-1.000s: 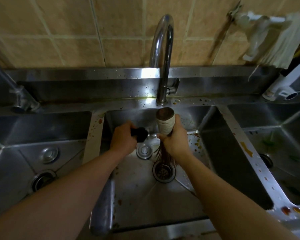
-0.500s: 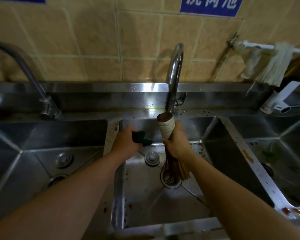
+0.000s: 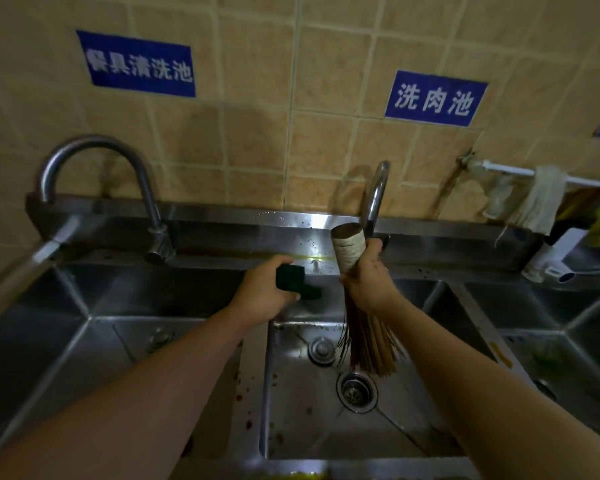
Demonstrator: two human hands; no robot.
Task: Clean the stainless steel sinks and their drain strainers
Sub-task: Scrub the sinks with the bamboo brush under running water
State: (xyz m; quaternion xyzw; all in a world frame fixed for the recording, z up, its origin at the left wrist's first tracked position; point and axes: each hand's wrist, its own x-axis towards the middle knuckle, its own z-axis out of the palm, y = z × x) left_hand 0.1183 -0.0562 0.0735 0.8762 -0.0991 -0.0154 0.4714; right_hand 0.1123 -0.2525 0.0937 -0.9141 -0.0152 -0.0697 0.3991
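Observation:
Three stainless steel sinks sit side by side; the middle sink (image 3: pixel 309 420) lies below my hands, speckled with food bits. Its drain strainer (image 3: pixel 356 392) is in the basin floor, with a round plug (image 3: pixel 321 350) just behind it. My right hand (image 3: pixel 369 282) grips a bamboo brush (image 3: pixel 350 252) by its wrapped handle, bristles hanging above the drain without touching it. My left hand (image 3: pixel 262 292) holds a dark green scouring pad (image 3: pixel 297 283) over the rim between the left and middle sinks.
The left sink (image 3: pixel 84 341) has its own tap (image 3: pixel 97 174) and plug (image 3: pixel 160 337). A middle tap (image 3: pixel 376 199) rises behind the brush. The right sink (image 3: pixel 568 358) holds green scraps. A cloth (image 3: pixel 542 199) hangs on a wall rail; blue signs are on the tiles.
Both hands have risen with the brush and the pad. The bristles, down at the drain strainer before, now hang above it. The camera has tilted up, showing more wall.

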